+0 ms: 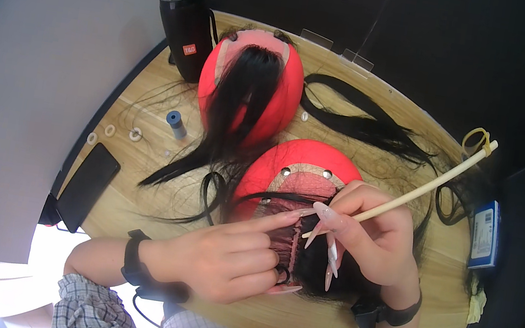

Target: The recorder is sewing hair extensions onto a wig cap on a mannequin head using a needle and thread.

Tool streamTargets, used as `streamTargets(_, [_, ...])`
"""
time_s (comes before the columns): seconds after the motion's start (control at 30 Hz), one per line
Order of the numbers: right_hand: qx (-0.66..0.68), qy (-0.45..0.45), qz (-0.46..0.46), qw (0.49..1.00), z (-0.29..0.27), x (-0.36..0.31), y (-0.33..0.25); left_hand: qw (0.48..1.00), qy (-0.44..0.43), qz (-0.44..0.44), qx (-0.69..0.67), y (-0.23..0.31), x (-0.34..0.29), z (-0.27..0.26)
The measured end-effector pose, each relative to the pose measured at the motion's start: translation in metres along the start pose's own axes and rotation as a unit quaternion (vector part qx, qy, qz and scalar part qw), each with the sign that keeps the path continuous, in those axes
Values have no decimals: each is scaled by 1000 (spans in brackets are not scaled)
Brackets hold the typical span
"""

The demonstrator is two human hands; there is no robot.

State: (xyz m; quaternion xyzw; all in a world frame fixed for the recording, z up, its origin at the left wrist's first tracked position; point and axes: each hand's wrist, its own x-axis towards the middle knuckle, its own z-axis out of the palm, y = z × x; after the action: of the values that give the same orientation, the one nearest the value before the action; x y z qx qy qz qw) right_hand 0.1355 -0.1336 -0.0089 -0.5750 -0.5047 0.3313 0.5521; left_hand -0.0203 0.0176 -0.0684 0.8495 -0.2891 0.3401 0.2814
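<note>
In front of me a red head form (308, 152) bears a pinkish mesh wig cap (304, 182) with a beige edge, fixed by silver pins. Black hair (333, 280) lies over its near right side. My right hand (370, 238) grips a slender, pale wooden stick (429, 187); its lower tip reaches the cap, and a yellowish rubber band hangs at its upper end. My left hand (228, 254) rests on the cap's left side, index finger stretched to beside the right thumb. Its other fingers are curled against the cap and hair; what they pinch is hidden.
Behind stands a second red head form (290, 100) with long black hair. A black speaker (187, 34), a small dark-blue cylinder (176, 123), small rings (136, 134) and a black phone (89, 186) are at left. A hair bundle (371, 116) lies far right, a blue-white box (485, 235) at right.
</note>
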Motion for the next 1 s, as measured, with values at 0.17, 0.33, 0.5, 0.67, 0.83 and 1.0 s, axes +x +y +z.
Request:
streamTargets(0.17, [114,37,66,991,4,-1,-2,1000,17,-1,4,0,0,2])
streamTargets(0.33, [67,22,36,997,2,-2,1,1000,7,-2,6,0,0,2])
streamTargets(0.5, [112,50,58,991,6,-2,0,1000,6,-2,9,0,-2,3])
streamTargets(0.67, [68,28,18,997,4,-2,4,1000,20,2,2,0,-3,4])
streamTargets(0.83, [29,25,-7,999,3,-3,2,1000,18,3,-3,-1,-2,5])
streamTargets(1.0, [-11,16,-34,999,2,0,2,1000,14,3,-4,-2,-5,4])
